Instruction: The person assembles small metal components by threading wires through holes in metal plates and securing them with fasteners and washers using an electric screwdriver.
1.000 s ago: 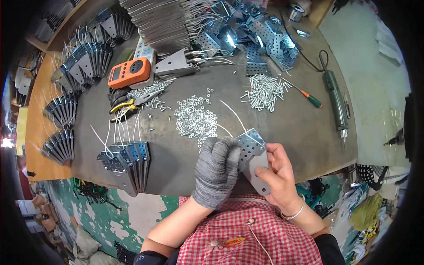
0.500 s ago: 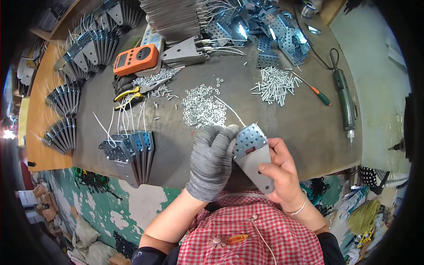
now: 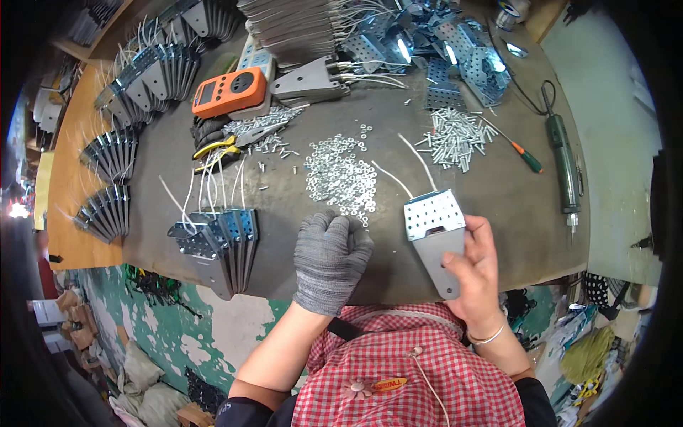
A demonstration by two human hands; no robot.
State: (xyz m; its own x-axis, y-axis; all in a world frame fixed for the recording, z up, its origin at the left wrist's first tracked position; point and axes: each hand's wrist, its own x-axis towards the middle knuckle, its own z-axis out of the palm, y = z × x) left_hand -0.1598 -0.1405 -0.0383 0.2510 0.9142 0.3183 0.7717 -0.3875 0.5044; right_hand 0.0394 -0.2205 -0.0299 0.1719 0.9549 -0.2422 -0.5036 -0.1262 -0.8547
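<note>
A workshop, shown by heaped screws (image 3: 459,139), nuts (image 3: 340,173), pliers (image 3: 235,144) and perforated metal plates (image 3: 445,89).

Patchy green floor (image 3: 174,356) lies below a grey worktable (image 3: 277,242) — bright light (image 3: 18,210) leftward.

One held plate (image 3: 437,252), one nut pile (image 3: 341,171), two screw piles (image 3: 457,139), one orange meter (image 3: 229,92) — stacked plates (image 3: 288,32) perhaps dozens.

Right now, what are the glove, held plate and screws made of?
The glove looks like knitted yarn: fine ribs show. The held plate seems matte metal, perhaps painted: dull, even grey. The screws look like bare metal: silvery glints.
</note>
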